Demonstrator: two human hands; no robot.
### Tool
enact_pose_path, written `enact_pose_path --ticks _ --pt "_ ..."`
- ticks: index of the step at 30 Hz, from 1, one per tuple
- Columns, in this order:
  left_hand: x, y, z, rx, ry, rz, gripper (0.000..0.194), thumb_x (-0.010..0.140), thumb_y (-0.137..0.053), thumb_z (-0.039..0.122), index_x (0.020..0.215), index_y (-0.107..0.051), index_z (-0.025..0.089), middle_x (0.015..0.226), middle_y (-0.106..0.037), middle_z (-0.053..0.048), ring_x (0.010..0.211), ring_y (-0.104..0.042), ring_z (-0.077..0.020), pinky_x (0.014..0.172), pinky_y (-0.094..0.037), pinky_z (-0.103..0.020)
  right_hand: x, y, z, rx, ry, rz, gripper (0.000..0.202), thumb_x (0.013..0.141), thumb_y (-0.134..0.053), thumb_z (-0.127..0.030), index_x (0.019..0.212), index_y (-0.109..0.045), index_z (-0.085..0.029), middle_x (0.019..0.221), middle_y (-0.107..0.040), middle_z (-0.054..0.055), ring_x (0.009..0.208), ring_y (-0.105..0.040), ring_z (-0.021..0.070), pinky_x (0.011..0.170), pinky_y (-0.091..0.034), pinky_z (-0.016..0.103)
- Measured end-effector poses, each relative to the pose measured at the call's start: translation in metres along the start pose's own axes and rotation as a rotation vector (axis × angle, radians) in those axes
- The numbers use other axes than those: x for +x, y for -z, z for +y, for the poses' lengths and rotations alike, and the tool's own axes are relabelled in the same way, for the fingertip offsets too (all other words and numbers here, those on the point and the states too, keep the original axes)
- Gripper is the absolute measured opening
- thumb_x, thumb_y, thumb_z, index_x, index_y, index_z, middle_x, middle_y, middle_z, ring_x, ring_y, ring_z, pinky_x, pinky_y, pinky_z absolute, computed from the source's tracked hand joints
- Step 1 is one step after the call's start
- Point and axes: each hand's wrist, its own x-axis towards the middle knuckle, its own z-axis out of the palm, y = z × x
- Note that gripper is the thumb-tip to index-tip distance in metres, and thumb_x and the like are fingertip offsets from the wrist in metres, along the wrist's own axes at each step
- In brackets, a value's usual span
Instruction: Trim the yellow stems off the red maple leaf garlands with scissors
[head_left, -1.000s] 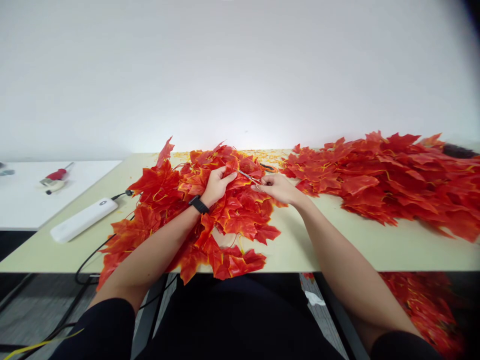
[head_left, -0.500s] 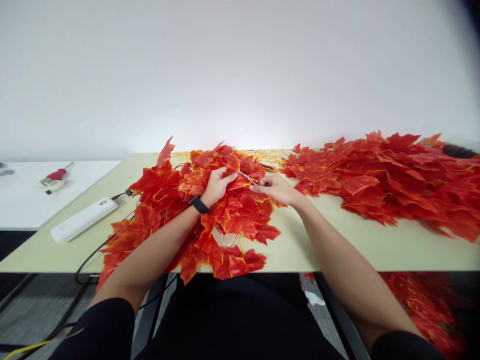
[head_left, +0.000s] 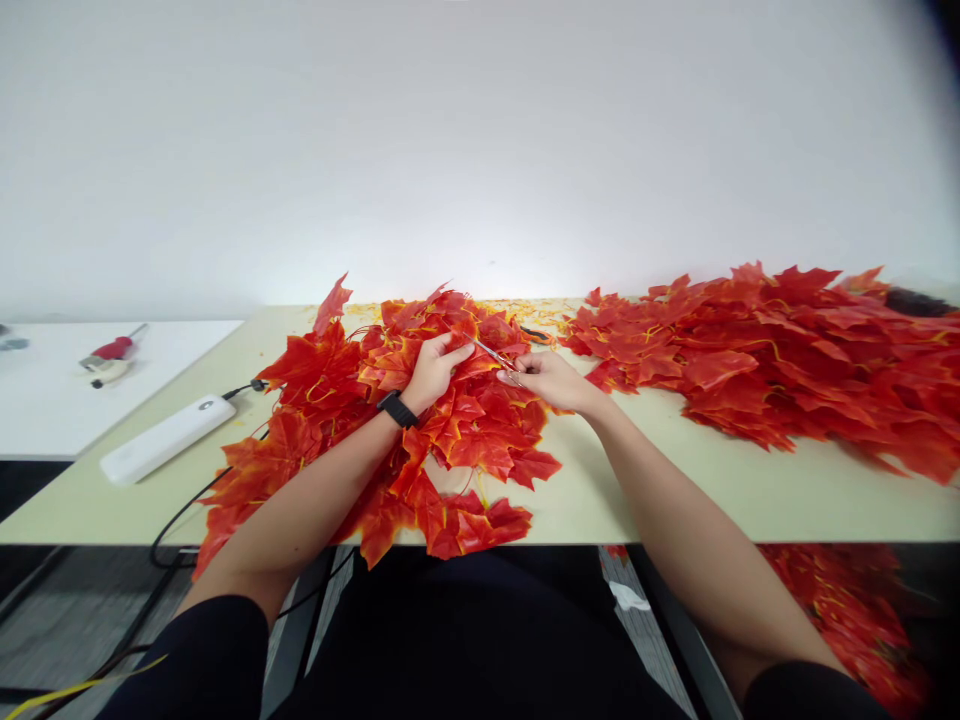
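Note:
Red-orange artificial maple leaves point(head_left: 484, 435) lie in a loose heap on the pale table point(head_left: 592, 490), some hanging over its front edge. My left hand point(head_left: 437, 372), below which a black watch is strapped, pinches a leaf at the middle of the heap. My right hand point(head_left: 551, 380) is closed on the handles of small metal scissors point(head_left: 493, 353). Their blades point up and left, their tips close to my left thumb. Whether the blades touch the leaf is too small to tell.
A larger pile of red leaves point(head_left: 810, 370) covers the table's right side. Yellow scraps point(head_left: 525, 308) lie along the back. At left are a white device point(head_left: 169, 438) with a black cable and a red and white tool point(head_left: 112, 360). More leaves point(head_left: 847, 610) are below the table at right.
My right hand has shifted very slightly to the left with the scissors. My left hand and the leaves look nearly the same.

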Motion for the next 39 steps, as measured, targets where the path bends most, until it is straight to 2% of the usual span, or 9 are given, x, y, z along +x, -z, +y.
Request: enact_pose_path --ticks 9,19,24,39 --pt "0.000 0.000 -0.001 -0.036 -0.001 0.030 0.034 0.067 -0.091 0.041 0.084 -0.077 0.015 0.080 -0.075 -0.001 0.080 -0.069 -0.0184 0.081 -0.054 -0.031 0.001 -0.005 0.000 0.013 0.007 0.020 0.068 0.079 -0.069 -0.079 0.065 -0.039 -0.019 0.063 -0.037 -0.003 0.060 -0.031 0.0099 0.056 -0.027 0.027" --pt "0.000 -0.004 0.001 -0.066 -0.013 0.053 0.036 0.066 -0.091 0.043 0.084 -0.076 0.015 0.079 -0.075 -0.001 0.073 -0.068 -0.0166 0.077 -0.055 -0.030 0.004 -0.018 0.001 0.034 0.049 0.096 0.070 0.076 -0.067 -0.082 0.064 -0.038 -0.020 0.062 -0.035 -0.003 0.059 -0.030 0.0096 0.056 -0.025 0.028" --pt "-0.002 -0.008 0.003 -0.083 -0.044 0.059 0.035 0.067 -0.091 0.042 0.085 -0.077 0.015 0.082 -0.076 -0.002 0.076 -0.069 -0.0170 0.082 -0.055 -0.032 0.006 -0.024 0.003 0.036 0.092 0.142 0.069 0.078 -0.065 -0.082 0.063 -0.040 -0.020 0.061 -0.037 -0.002 0.060 -0.032 0.0103 0.056 -0.026 0.028" --pt "-0.006 -0.012 0.002 -0.047 -0.105 0.109 0.037 0.071 -0.089 0.046 0.083 -0.073 0.016 0.081 -0.074 -0.001 0.076 -0.064 -0.0153 0.081 -0.054 -0.030 0.008 -0.039 0.009 0.031 0.154 0.251 0.061 0.085 -0.065 -0.068 0.061 -0.035 -0.020 0.058 -0.035 -0.003 0.057 -0.030 0.0097 0.055 -0.027 0.028"
